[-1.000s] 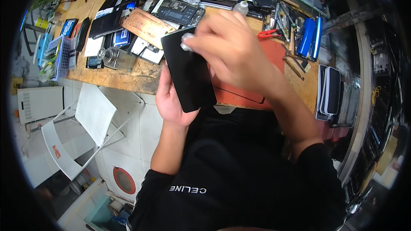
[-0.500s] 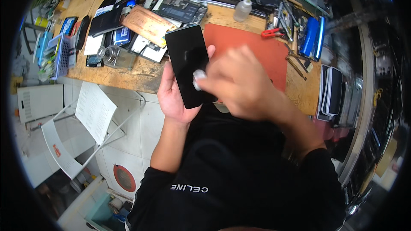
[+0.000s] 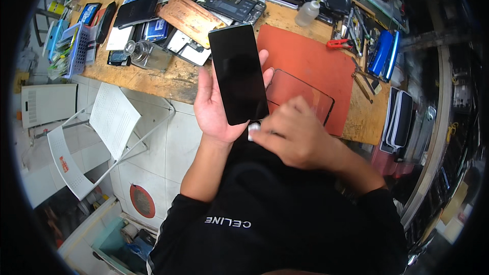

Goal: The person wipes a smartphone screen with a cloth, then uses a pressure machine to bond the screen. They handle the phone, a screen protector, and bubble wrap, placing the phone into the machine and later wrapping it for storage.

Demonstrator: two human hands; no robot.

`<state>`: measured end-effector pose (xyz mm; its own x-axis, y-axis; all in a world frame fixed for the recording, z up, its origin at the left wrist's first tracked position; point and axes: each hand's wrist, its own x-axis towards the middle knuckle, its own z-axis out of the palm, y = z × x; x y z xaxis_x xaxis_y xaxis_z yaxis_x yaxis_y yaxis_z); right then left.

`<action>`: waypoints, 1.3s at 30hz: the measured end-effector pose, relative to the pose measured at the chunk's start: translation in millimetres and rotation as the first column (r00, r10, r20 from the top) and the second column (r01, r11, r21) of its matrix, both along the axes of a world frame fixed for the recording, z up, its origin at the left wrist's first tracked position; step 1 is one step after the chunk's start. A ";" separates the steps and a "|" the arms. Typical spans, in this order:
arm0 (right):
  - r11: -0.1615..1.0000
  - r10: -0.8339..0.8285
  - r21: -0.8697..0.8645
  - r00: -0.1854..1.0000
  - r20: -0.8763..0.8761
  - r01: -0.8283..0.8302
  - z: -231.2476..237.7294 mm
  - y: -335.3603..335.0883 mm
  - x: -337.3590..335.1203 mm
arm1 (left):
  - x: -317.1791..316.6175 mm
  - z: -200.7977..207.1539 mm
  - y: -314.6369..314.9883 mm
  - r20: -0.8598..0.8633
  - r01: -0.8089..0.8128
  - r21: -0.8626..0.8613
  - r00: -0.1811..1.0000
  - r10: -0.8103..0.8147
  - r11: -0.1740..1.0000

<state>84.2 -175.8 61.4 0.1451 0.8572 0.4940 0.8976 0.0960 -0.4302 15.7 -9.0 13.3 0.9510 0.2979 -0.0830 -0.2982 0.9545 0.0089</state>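
Note:
A smartphone (image 3: 238, 74) with a dark, glossy screen facing up rests in my left hand (image 3: 215, 109). The thumb lies along its left edge and fingertips show past its right edge. Just below the phone's lower right corner is my right hand (image 3: 298, 135), slightly blurred, pinching a small white wad (image 3: 253, 131), perhaps tissue or cotton. The wad is apart from the screen. Beyond the right hand, a clear panel with a thin black border (image 3: 300, 89) lies on the orange-red mat (image 3: 326, 63), partly hidden by the hand.
Disassembled devices and a copper-coloured plate (image 3: 189, 18) crowd the wooden bench (image 3: 178, 85). A glass jar (image 3: 147, 56) stands near its front edge, a squeeze bottle (image 3: 307, 13) farther back. Red-handled pliers (image 3: 340, 44) and tools lie right. A white folding chair (image 3: 114, 117) is at left.
My right hand has moved down off the screen with the white wad, uncovering the black-bordered panel on the mat. The view has shifted a little; the left hand still holds the phone.

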 end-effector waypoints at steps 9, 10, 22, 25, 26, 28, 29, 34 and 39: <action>0.983 -0.136 0.147 0.969 0.206 0.107 14.7 82.3 78.6 | -6.1 -4.2 -13.7 0.254 0.159 -0.103 0.959 -0.129 0.982; 0.988 -0.138 0.103 0.967 0.216 0.118 11.5 82.0 69.3 | -6.6 -4.2 -12.6 0.192 0.131 -0.049 0.974 -0.120 0.990; 0.966 -0.230 0.120 0.973 0.014 0.227 -15.8 -8.4 -36.6 | 12.7 12.5 -2.6 0.022 -0.030 -0.044 0.999 0.031 0.999; 0.946 -0.285 0.190 0.952 0.115 0.261 -15.1 5.7 -36.7 | 15.7 15.2 -6.8 0.008 -0.060 -0.046 0.998 0.061 0.997; 0.940 -0.300 0.216 0.941 0.157 0.264 -15.6 11.1 -36.5 | 15.4 15.9 -7.9 -0.008 -0.060 -0.053 0.998 0.060 0.997; 0.933 -0.321 0.228 0.929 0.183 0.278 -17.1 19.0 -35.0 | 13.4 17.3 -9.5 -0.082 -0.077 -0.020 0.994 0.075 0.997; 0.936 -0.323 0.204 0.928 0.186 0.286 -18.1 20.9 -33.7 | 11.8 18.0 -9.5 -0.137 -0.093 0.024 0.986 0.096 0.995; 0.892 -0.397 0.319 0.892 0.215 0.320 -18.9 3.2 -23.8 | 5.1 17.4 -4.4 -0.062 -0.138 -0.025 0.989 0.137 0.990; 0.872 -0.324 0.263 0.889 -0.323 0.413 -15.8 -7.0 -38.1 | 11.1 8.8 -0.4 0.199 -0.090 -0.140 0.973 0.117 0.986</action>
